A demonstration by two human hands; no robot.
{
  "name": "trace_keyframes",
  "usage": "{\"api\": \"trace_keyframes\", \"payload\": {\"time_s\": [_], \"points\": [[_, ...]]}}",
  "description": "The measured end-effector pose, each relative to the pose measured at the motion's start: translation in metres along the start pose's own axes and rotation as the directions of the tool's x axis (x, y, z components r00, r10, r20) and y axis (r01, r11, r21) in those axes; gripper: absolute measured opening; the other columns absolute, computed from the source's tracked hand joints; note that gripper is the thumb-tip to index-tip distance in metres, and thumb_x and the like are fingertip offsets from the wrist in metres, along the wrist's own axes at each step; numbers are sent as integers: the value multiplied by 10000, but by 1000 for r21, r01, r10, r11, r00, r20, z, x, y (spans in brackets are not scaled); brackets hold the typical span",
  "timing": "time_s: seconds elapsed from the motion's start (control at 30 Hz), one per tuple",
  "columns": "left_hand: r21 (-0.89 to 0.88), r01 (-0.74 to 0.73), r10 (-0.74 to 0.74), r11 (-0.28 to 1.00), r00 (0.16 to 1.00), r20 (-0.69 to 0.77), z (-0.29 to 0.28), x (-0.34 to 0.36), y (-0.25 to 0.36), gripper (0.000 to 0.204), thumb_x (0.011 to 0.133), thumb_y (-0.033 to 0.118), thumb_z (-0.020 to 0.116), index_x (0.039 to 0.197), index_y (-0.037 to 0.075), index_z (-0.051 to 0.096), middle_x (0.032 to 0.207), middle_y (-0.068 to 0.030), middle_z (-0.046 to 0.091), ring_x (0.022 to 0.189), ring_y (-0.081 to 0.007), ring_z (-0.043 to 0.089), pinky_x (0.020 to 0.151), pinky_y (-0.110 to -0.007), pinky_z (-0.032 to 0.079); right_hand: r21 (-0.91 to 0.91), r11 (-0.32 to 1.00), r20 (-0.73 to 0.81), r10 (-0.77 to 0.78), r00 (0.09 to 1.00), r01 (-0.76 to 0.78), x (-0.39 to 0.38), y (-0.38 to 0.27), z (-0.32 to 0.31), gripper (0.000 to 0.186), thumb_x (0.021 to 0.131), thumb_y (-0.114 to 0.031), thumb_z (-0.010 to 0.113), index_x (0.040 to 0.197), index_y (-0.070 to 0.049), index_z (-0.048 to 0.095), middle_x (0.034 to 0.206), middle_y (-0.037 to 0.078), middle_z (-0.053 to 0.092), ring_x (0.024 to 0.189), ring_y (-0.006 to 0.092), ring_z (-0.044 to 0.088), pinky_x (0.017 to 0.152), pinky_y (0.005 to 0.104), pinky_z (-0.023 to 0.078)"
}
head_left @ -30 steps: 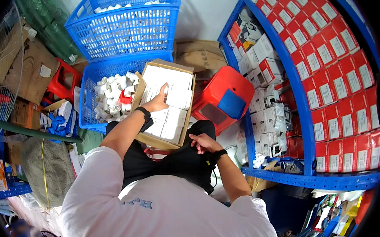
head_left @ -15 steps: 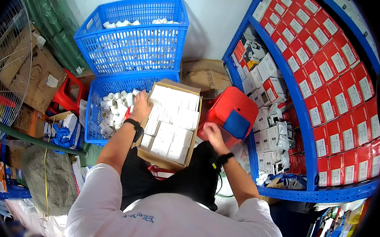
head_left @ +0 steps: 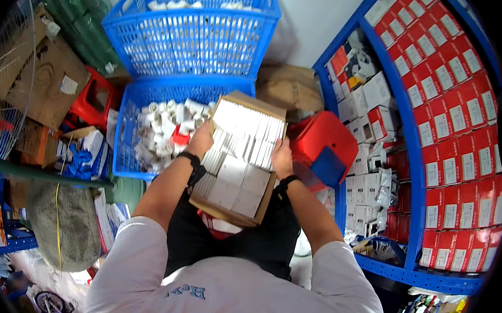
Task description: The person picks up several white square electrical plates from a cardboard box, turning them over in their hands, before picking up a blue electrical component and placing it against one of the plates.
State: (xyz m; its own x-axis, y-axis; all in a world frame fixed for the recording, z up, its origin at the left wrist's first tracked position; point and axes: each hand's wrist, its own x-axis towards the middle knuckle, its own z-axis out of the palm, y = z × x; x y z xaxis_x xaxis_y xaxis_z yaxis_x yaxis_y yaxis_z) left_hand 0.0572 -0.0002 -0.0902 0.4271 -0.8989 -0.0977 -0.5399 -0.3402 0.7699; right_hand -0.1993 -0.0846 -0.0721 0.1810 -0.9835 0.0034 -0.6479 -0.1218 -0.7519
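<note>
A cardboard box point(head_left: 223, 215), its top uncovered, is tilted over my lap, packed with flat white square pieces point(head_left: 241, 177) in rows and stacks. My left hand point(head_left: 201, 141) grips its left side near the upper half, fingers wrapped on the wall. My right hand point(head_left: 282, 158) closes on the right wall, thumb toward the inside. Just beyond my left hand is the lower blue plastic crate point(head_left: 124, 113), holding many white pipe fittings point(head_left: 159, 128) and a small red piece point(head_left: 180, 136).
Another blue crate point(head_left: 196, 41) with white fittings rises behind. A red plastic bin point(head_left: 325, 139) with a blue panel stands right of the box, before a blue shelf point(head_left: 410, 180) of red-and-white boxes point(head_left: 455, 165). A red stool point(head_left: 87, 104) and a grey-green sack point(head_left: 64, 227) are at left.
My right hand has gone from beside the red bin to the cardboard box's right wall. The box appears shifted right and more tilted; the whole view has shifted too.
</note>
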Motion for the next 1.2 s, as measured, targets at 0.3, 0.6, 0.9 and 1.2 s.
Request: {"api": "trace_keyframes", "payload": {"time_s": [0.3,0.6,0.9,1.2], "points": [[-25,14,-14,1000,1000,-23,-3,4,14,373,743,-39,407,1111,-51,465,912,-345,564,935,-454,546,824,-477,435,-22,1000,-9,6,1000,-6,0,-13,-8,338,947,-254,326,1139,3,430,929,312,578,890,483,536,774,508,432],[78,23,-22,997,1000,-19,0,8,13,417,739,-22,433,1155,-56,438,959,-327,572,950,-431,556,835,-465,441,-9,1000,-16,-3,1000,3,4,-9,-7,343,938,-262,335,1141,0,425,955,311,574,919,481,526,805,512,416],[148,-9,15,989,999,-37,-6,3,22,348,746,-16,455,1091,-68,460,910,-309,588,899,-427,575,805,-447,454,20,1000,-11,22,1000,-22,2,-14,-8,380,939,-266,349,1181,18,426,978,298,580,940,454,540,812,497,425],[118,-22,24,993,1000,-13,-5,2,18,383,748,-13,470,1129,-38,439,914,-313,587,914,-426,574,805,-439,459,-48,996,-9,75,997,-75,0,-21,-14,361,930,-298,384,1086,18,461,923,308,581,892,470,541,775,508,435]]}}
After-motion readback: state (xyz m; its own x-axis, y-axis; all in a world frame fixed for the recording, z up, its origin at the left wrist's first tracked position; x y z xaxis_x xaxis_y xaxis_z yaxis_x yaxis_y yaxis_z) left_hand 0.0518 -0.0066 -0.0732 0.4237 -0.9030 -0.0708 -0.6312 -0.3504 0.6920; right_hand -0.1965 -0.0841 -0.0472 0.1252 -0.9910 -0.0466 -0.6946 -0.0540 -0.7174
